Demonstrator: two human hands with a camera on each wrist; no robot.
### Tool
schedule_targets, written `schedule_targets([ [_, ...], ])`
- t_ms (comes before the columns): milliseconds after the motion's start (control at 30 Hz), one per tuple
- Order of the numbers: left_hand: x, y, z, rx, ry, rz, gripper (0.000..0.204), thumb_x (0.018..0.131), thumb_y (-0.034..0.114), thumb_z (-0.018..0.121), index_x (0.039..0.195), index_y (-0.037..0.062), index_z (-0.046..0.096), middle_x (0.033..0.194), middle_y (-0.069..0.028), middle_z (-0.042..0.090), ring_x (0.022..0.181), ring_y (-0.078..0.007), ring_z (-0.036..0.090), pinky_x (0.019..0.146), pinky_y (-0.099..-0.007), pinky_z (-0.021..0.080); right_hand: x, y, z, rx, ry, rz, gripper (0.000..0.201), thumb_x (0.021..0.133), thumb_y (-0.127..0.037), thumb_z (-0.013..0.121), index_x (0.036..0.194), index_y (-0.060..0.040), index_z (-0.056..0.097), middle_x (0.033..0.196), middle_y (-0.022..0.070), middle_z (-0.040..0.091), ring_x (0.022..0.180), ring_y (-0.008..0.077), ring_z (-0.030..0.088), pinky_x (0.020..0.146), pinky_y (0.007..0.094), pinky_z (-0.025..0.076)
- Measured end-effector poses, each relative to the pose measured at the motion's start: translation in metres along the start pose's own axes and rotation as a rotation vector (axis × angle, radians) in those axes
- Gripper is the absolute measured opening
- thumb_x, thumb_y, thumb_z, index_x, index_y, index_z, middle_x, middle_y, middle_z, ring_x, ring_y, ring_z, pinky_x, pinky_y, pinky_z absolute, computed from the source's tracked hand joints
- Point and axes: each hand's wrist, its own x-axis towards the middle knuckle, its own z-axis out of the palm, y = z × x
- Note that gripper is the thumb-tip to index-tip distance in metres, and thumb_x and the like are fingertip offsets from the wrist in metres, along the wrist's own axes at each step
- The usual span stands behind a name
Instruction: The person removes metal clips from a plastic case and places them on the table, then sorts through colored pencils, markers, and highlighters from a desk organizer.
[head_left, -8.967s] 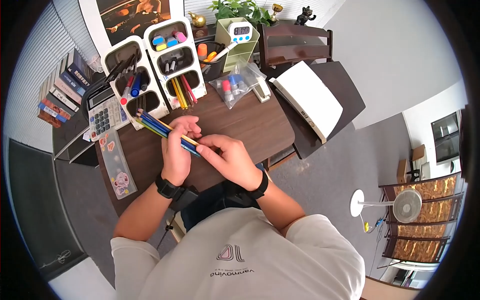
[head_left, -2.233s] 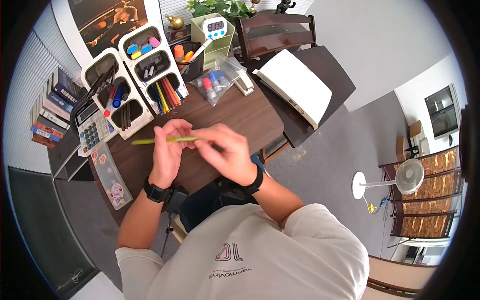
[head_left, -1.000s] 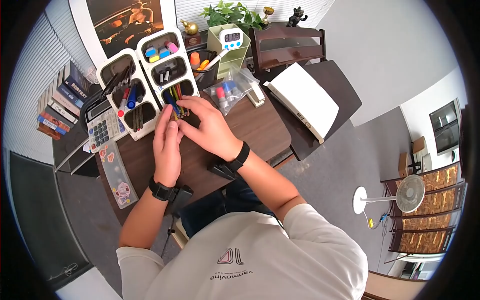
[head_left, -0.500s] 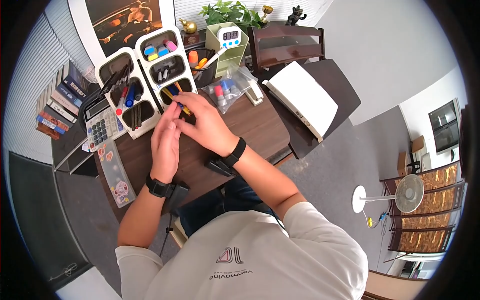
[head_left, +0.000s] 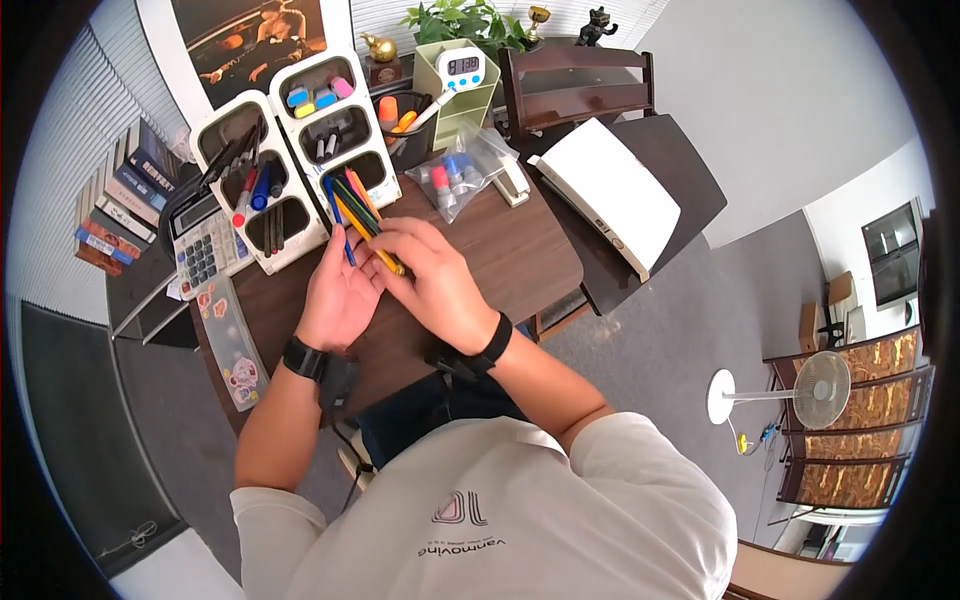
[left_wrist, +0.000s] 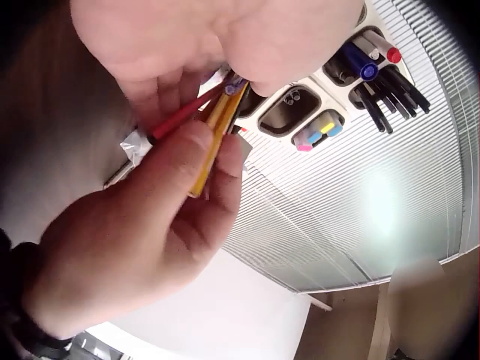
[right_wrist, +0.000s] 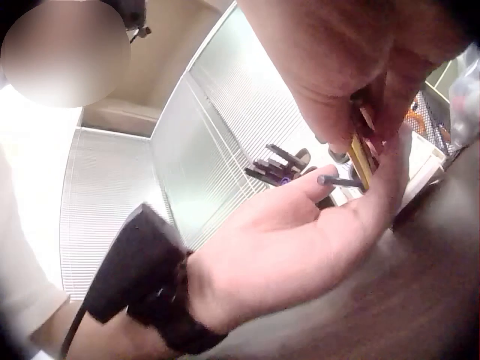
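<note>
Several coloured pencils (head_left: 357, 212), yellow, orange, dark green and blue, slant out of the front compartment of the right-hand white pen organizer (head_left: 393, 187). My right hand (head_left: 432, 272) pinches the near ends of the bunch between thumb and fingers. Beneath it lies my left hand (head_left: 338, 303), palm up with loosely extended fingers. A blue pencil (head_left: 334, 208) stands apart from the bunch, its near end by the left thumb. In the left wrist view the right thumb presses on yellow pencils (left_wrist: 216, 127), with a red pencil (left_wrist: 184, 115) beside them.
A second white organizer (head_left: 318, 238) with pens and dark pencils stands to the left, beside a calculator (head_left: 203, 250). A bag of small bottles (head_left: 462, 180), a stapler (head_left: 512, 185) and a mesh cup (head_left: 400, 155) are at the right. A sticker-covered case (head_left: 235, 350) lies front left.
A bundle, then a single yellow-green pencil, was in my hands earlier. Both hands then reached the compartment. Since half a second ago they have drawn back, and the left has turned palm up.
</note>
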Motion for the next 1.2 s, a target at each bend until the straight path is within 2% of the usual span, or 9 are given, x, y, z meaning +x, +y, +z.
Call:
schedule_targets([
  [233, -0.011, -0.009, 0.015, 0.127, -0.082, -0.165, 0.054, 0.117, 0.041, 0.035, 0.156, 0.0057, 0.045, 0.153, -0.0149, 0.056, 0.139, -0.0253, 0.055, 0.118, -0.0438, 0.043, -0.035, -0.003, -0.01, -0.07, -0.081, -0.021, 0.041, 0.085, -0.011, 0.083, 0.123, -0.0029, 0.071, 0.137, 0.0169, 0.063, 0.129, 0.0378, 0.061, 0.108, 0.0451, 0.052],
  [700, -0.027, -0.03, 0.024, 0.157, -0.071, -0.242, 0.049, 0.117, 0.036, 0.039, 0.157, 0.007, 0.047, 0.131, -0.0026, 0.065, 0.109, -0.0128, 0.064, 0.089, -0.0328, 0.055, -0.058, -0.015, -0.05, -0.126, -0.111, -0.128, 0.028, 0.086, -0.007, 0.082, 0.113, -0.0015, 0.077, 0.129, 0.018, 0.066, 0.117, 0.0341, 0.066, 0.098, 0.0442, 0.054],
  [733, -0.028, -0.022, 0.026, 0.098, -0.129, -0.313, 0.046, 0.117, 0.035, 0.041, 0.155, 0.0101, 0.049, 0.12, -0.0002, 0.067, 0.088, -0.0103, 0.061, 0.067, -0.0269, 0.05, -0.057, -0.008, -0.046, -0.06, 0.0, -0.029, 0.027, 0.088, -0.007, 0.081, 0.114, -0.0022, 0.075, 0.126, 0.0166, 0.066, 0.112, 0.0319, 0.067, 0.096, 0.0404, 0.055],
  [867, -0.028, -0.017, 0.035, 0.14, -0.025, -0.365, 0.041, 0.116, 0.038, 0.043, 0.145, 0.0116, 0.054, 0.107, -0.0029, 0.064, 0.07, -0.0092, 0.051, 0.052, -0.0224, 0.038, -0.049, 0.002, -0.019, 0.639, 0.264, 0.564, 0.038, 0.099, -0.014, 0.075, 0.132, -0.0006, 0.064, 0.121, 0.011, 0.066, 0.108, 0.0192, 0.066, 0.093, 0.0315, 0.055],
  [1033, -0.029, -0.019, 0.021, 0.251, -0.236, -0.456, 0.04, 0.115, 0.041, 0.042, 0.131, 0.0075, 0.058, 0.106, -0.0077, 0.065, 0.068, -0.0125, 0.055, 0.051, -0.0249, 0.041, -0.02, -0.006, -0.034, 1.199, 0.135, 0.861, 0.038, 0.105, -0.02, 0.071, 0.135, 0.0012, 0.06, 0.109, 0.0106, 0.069, 0.1, 0.018, 0.069, 0.089, 0.0314, 0.057],
  [1100, -0.026, -0.022, 0.016, 0.336, -0.249, -0.417, 0.044, 0.116, 0.04, 0.041, 0.123, 0.0015, 0.06, 0.113, -0.0124, 0.067, 0.074, -0.0158, 0.062, 0.055, -0.0281, 0.047, -0.015, 0.0, -0.026, 1.147, 0.192, 0.763, 0.026, 0.107, -0.019, 0.067, 0.125, -0.0025, 0.059, 0.097, 0.0083, 0.068, 0.089, 0.0187, 0.067, 0.079, 0.0329, 0.058],
  [1133, -0.028, -0.025, 0.023, 0.277, -0.174, -0.268, 0.048, 0.116, 0.038, 0.039, 0.128, -0.0023, 0.062, 0.126, -0.0158, 0.067, 0.098, -0.0213, 0.069, 0.076, -0.0332, 0.058, -0.014, 0.003, -0.025, 1.067, 0.221, 0.543, 0.02, 0.107, -0.018, 0.067, 0.118, -0.0033, 0.06, 0.093, 0.0058, 0.067, 0.089, 0.0154, 0.067, 0.078, 0.0308, 0.057],
  [1167, -0.026, -0.027, 0.023, 0.275, -0.177, -0.268, 0.048, 0.116, 0.038, 0.039, 0.128, -0.0023, 0.062, 0.126, -0.0158, 0.067, 0.098, -0.0213, 0.069, 0.076, -0.0332, 0.058, -0.014, 0.004, -0.026, 0.979, 0.246, 0.329, 0.015, 0.107, -0.018, 0.067, 0.111, -0.004, 0.06, 0.089, 0.0033, 0.067, 0.088, 0.0121, 0.067, 0.077, 0.0288, 0.055],
  [1200, -0.022, -0.03, 0.02, 0.54, -0.105, 0.028, 0.049, 0.116, 0.037, 0.038, 0.132, -0.003, 0.062, 0.132, -0.0164, 0.066, 0.111, -0.0231, 0.066, 0.089, -0.0362, 0.056, -0.012, -0.003, -0.031, 0.829, 0.224, 0.284, 0.014, 0.107, -0.016, 0.067, 0.108, -0.0041, 0.06, 0.089, 0.001, 0.064, 0.083, 0.0082, 0.061, 0.074, 0.0265, 0.051],
])
